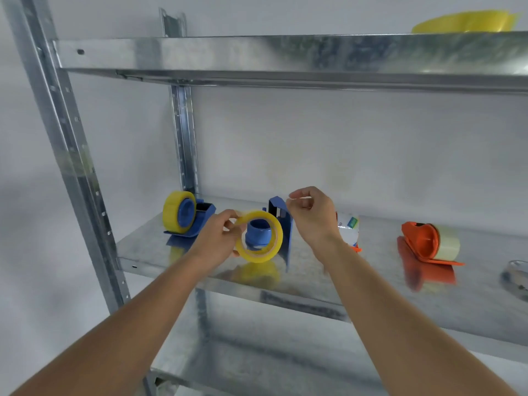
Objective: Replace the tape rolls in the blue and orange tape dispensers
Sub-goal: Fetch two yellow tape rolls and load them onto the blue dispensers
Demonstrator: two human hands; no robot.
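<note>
My left hand (218, 234) grips a yellow tape roll (260, 238) by its left rim, in front of an empty blue dispenser (281, 224) whose blue hub shows through the roll's hole. My right hand (311, 215) is raised beside that dispenser's top, thumb and forefinger pinched together, apparently on the clear tape end. A second blue dispenser (187, 217) holding a yellow roll stands to the left. An orange dispenser (423, 241) with a pale roll (447, 242) lies at the right.
All stand on a steel shelf (328, 284). A white packet (349, 227) lies behind my right wrist. A shiny metal object (517, 277) sits at the far right edge. A yellow item (465, 22) rests on the upper shelf (285, 58). Uprights stand left.
</note>
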